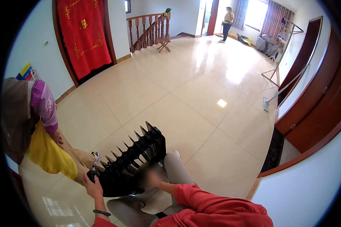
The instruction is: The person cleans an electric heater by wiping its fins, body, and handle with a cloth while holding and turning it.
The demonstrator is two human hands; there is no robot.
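A black object with a row of pointed, fin-like ridges lies slantwise across my lap, above my grey trouser legs. At its lower left end, my left hand has its fingers wrapped round the black edge; a green bangle circles that wrist. Close to the object's lower right side is my right hand, coming out of a red sleeve. Blur covers that hand and the area beside it, so its fingers and anything in them cannot be made out.
Beside me on the left is a person in a purple sleeve with yellow cloth; their foot is near the black object. Another person stands far back. A wooden stool, metal rack and long-handled tool are farther off.
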